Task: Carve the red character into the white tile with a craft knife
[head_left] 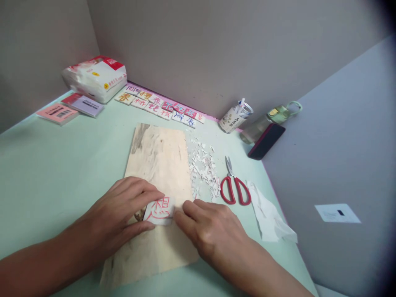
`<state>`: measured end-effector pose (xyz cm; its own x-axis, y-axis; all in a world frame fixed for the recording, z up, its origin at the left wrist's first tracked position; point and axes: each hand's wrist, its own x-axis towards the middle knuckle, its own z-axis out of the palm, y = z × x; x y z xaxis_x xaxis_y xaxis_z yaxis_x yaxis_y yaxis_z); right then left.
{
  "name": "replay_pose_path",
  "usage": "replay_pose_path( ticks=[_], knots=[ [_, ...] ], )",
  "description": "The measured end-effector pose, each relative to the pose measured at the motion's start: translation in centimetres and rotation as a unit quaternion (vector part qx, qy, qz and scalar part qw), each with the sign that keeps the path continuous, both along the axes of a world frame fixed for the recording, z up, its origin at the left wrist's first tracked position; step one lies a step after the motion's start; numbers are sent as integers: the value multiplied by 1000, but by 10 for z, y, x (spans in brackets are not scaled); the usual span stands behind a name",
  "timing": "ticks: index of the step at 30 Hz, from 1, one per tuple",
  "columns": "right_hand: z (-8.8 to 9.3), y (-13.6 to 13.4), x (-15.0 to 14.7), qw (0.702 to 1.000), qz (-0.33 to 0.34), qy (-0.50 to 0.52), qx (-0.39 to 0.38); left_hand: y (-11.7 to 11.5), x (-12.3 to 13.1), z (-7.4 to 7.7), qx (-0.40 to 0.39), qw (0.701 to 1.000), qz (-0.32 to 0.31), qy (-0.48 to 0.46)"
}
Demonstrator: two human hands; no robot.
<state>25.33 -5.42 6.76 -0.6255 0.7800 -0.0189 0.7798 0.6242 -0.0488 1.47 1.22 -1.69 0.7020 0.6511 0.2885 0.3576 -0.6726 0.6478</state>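
Observation:
A white eraser-like block (161, 209) with a red character drawn on it lies on the wooden board (161, 156). My left hand (130, 206) grips it from the left, thumb at the near edge and fingers at the far edge. Against the block's right side, my right hand (204, 225) is closed, fingertips pinched low on the board. A thin reddish tip shows just above its knuckles; the rest of what it holds is hidden. White shavings (204, 169) lie scattered along the board's right edge.
Red-handled scissors (235, 187) and a crumpled tissue (270, 214) lie to the right. Farther back stand a pen-filled can (233, 117), a bottle (262, 123) and a phone (266, 141). Character tiles (159, 107), a tissue pack (99, 78) and notepads (58, 113) line the back left.

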Motion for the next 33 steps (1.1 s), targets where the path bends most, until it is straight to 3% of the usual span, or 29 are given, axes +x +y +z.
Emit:
replay_pose_path(
  ticks=[9,16,19,25,33],
  knots=[
    [-14,-17,-8,996,-83,20,-20,-2,-1,1,-8,1000,-6,7],
    [-30,-28,-4,985,-124,116,-38,2,-4,0,5,1000,-23,19],
    [-34,-32,-4,986,-110,125,19,0,-4,1,6,999,-25,26],
    [-30,-37,-4,990,-17,83,113,-2,-4,0,6,999,-16,27],
    [-26,-40,-1,991,14,56,119,-2,-3,1,16,999,-17,28]
  ],
)
